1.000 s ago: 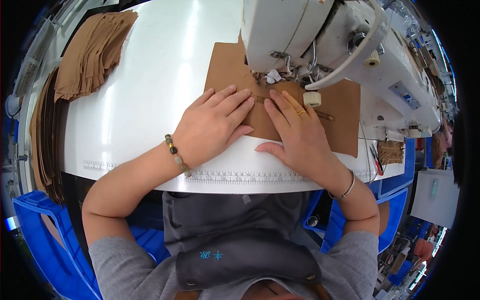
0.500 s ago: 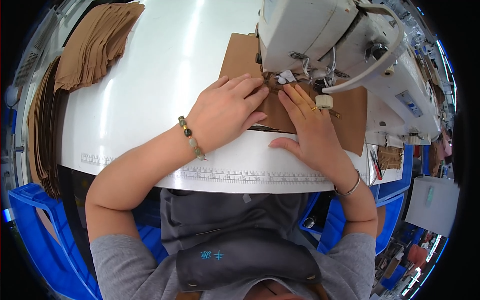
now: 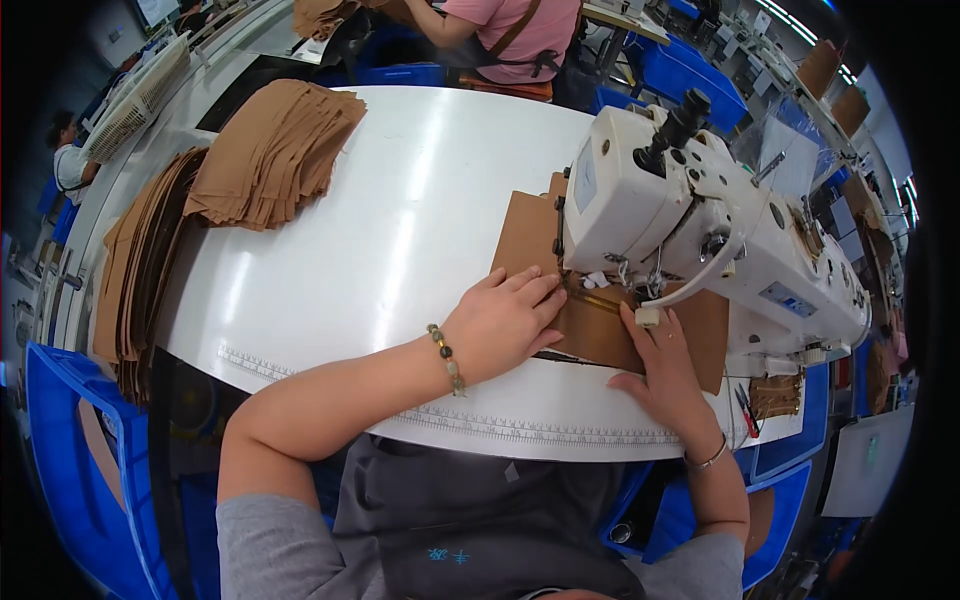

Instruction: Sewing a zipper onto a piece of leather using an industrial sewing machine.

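A flat brown fabric panel lies under the head of a white sewing machine. My left hand rests on its left part, fingers stretched out and fingertips close to the needle area. On the right part lies my right hand, fingers extended and thumb apart, beside the machine's small white knob. Between the hands a narrow darker strip runs across the panel. Scraps of white material show by the presser foot. The needle itself is hidden.
Stacked brown panels lie at the far left, with more hanging over the left edge. Red-handled snips and small brown pieces lie at right. Blue bins flank the white table. A person in pink sits opposite.
The view has tilted up, showing more of the room and machine. My right hand has slid away from the needle area toward the right, uncovering the strip. My left hand stays on the panel.
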### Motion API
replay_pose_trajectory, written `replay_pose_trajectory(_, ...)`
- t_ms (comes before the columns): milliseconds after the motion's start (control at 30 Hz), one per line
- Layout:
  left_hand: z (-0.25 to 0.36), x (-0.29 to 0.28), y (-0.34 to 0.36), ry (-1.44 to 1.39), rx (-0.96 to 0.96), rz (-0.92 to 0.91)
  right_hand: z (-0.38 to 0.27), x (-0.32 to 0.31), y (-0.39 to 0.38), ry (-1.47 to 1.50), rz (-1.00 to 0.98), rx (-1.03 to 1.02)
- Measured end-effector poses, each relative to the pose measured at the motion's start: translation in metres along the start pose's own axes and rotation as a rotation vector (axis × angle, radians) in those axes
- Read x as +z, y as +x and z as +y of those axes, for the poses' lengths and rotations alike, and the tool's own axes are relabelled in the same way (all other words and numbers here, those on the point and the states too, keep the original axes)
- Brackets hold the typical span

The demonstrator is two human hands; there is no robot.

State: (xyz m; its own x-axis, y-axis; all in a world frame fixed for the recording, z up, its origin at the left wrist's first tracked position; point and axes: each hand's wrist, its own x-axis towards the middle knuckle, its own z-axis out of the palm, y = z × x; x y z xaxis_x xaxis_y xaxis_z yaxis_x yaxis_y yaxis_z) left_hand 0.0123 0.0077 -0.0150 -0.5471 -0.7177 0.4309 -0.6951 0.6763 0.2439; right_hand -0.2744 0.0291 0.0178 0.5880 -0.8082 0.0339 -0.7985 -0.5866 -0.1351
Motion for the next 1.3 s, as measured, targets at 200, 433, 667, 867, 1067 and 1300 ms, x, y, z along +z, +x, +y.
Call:
replay_pose_trajectory(200,-0.001,0.003,-0.001,0.009,0.006,-0.002,0.072,-0.054,-0.079,-0.314,0.763,-0.001)
replay_pose_trajectory(433,0.0,0.002,-0.001,0.009,0.005,0.001,0.348,-0.218,-0.167,-0.553,1.062,0.647)
replay_pose_trajectory(667,0.0,0.002,0.0,-0.008,0.009,-0.004,0.507,-0.203,-0.234,-0.085,0.751,0.884)
replay_pose_trajectory(867,-0.001,0.003,-0.001,-0.002,0.0,-0.003,0.487,-0.196,-0.243,0.047,0.827,0.955)
replay_pose_trajectory(1067,0.0,0.002,0.0,-0.004,0.002,-0.016,0.452,-0.116,-0.277,0.291,1.22,0.827)
replay_pose_trajectory(1300,-0.001,-0.001,0.002,-0.015,-0.011,-0.021,0.433,-0.116,-0.276,0.43,1.161,1.031)
